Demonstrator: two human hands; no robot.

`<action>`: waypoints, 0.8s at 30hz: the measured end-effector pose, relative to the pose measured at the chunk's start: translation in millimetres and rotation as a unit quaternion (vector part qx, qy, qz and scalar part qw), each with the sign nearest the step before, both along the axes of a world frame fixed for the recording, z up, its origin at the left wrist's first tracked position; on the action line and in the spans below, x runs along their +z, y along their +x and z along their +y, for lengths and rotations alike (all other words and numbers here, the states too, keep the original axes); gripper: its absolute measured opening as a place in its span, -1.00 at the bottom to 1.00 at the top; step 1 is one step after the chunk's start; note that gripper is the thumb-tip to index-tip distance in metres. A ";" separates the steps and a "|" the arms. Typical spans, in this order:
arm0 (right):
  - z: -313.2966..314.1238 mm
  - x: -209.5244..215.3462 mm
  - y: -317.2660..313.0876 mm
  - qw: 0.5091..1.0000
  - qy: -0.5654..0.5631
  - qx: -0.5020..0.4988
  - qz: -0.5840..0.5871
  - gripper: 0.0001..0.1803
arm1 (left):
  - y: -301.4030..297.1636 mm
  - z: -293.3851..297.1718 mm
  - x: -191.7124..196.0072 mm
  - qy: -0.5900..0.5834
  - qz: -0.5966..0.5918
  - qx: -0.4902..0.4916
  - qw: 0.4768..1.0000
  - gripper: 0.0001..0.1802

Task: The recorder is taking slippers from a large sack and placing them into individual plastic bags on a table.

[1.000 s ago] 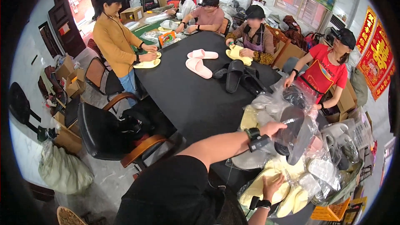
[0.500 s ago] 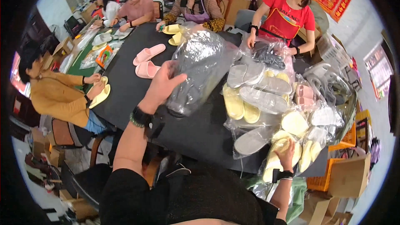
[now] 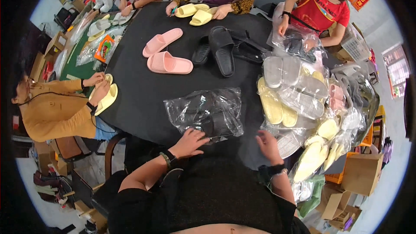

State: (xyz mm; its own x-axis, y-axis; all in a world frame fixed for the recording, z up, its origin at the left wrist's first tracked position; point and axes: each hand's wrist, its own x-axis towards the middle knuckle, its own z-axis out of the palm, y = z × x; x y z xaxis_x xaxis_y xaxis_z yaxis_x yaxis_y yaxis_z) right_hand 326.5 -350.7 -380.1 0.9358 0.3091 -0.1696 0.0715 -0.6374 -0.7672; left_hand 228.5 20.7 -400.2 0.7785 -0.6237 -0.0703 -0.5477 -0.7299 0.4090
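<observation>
A clear plastic bag holding black slippers (image 3: 207, 112) lies on the black table (image 3: 138, 99) right in front of me. My left hand (image 3: 189, 142) rests at the bag's near edge, fingers spread and touching the plastic. My right hand (image 3: 268, 145) hovers open to the right of the bag, near the table's front edge, holding nothing. To its right is a heap of bagged yellow, grey and pink slippers (image 3: 303, 99).
Loose pink slippers (image 3: 167, 54), black slippers (image 3: 221, 50) and yellow slippers (image 3: 197, 14) lie farther up the table. Several people sit around it: one in mustard at the left (image 3: 52, 108), one in red at the far right (image 3: 323, 8). Cardboard boxes (image 3: 362, 175) stand at the right.
The bagged black slippers, held up in my left hand before, now lie flat on the table. My left hand has dropped to the bag's near edge. My right hand has come up from the heap.
</observation>
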 end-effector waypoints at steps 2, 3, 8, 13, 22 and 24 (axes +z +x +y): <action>20.5 -50.7 11.8 0.999 0.031 -0.019 0.004 -0.49 | -1.2 2.3 13.7 -0.076 -0.043 0.202 0.976 -0.42; 37.7 -51.3 20.4 0.999 0.031 -0.011 0.007 -0.49 | -4.2 6.4 8.1 -0.088 -0.088 0.309 0.943 -0.50; 87.1 -40.6 36.1 0.959 0.057 -0.040 0.274 -0.19 | 10.7 35.7 -21.9 -0.173 0.023 0.662 0.729 -0.21; 69.4 -60.1 25.6 0.977 0.010 0.014 0.212 -0.23 | 26.5 32.3 -36.2 -0.351 0.185 0.705 0.588 -0.28; 41.3 -48.1 20.2 0.942 0.156 0.027 0.297 -0.72 | 75.6 60.8 -11.1 -0.595 0.162 0.545 0.568 -0.81; 35.4 -53.2 14.1 0.936 0.206 0.024 0.284 -0.77 | 95.2 63.0 22.3 -0.551 0.121 0.531 0.632 -0.80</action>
